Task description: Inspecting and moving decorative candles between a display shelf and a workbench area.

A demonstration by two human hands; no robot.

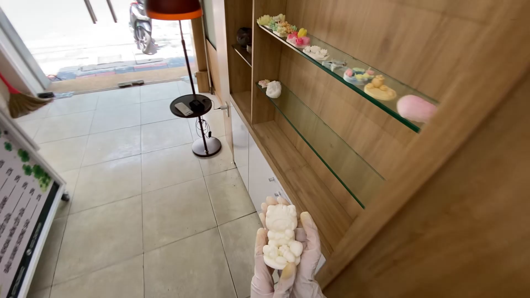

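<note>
Head view: one gloved hand [287, 265] at bottom centre, fingers wrapped from behind around a cream bear-shaped figurine [281, 236], thumb pressed on its lower front. Cannot tell whether it is the left or the right; no second hand is in view. The figurine stands upright in the palm, facing the camera, held in the air over the tiled floor [143, 204] and just left of the wooden shelving unit [386, 165].

Unit has two glass shelves. Upper glass shelf [353, 83] carries a row of small coloured figurines: flower shapes at the far end, a yellow piece [379, 88] on a round base, a pink rounded piece [415, 108] nearest. Lower glass shelf [320, 149] holds a white figurine [273, 89] at its far end; the rest is bare glass. White cabinet fronts [259, 176] below.

Further off, a floor lamp [190, 72] with orange shade, a small round dark tray on its pole and a round base. Printed board [25, 209] at left edge. Broom [22, 102] at far left. Open doorway with a parked scooter [141, 25] outside.
</note>
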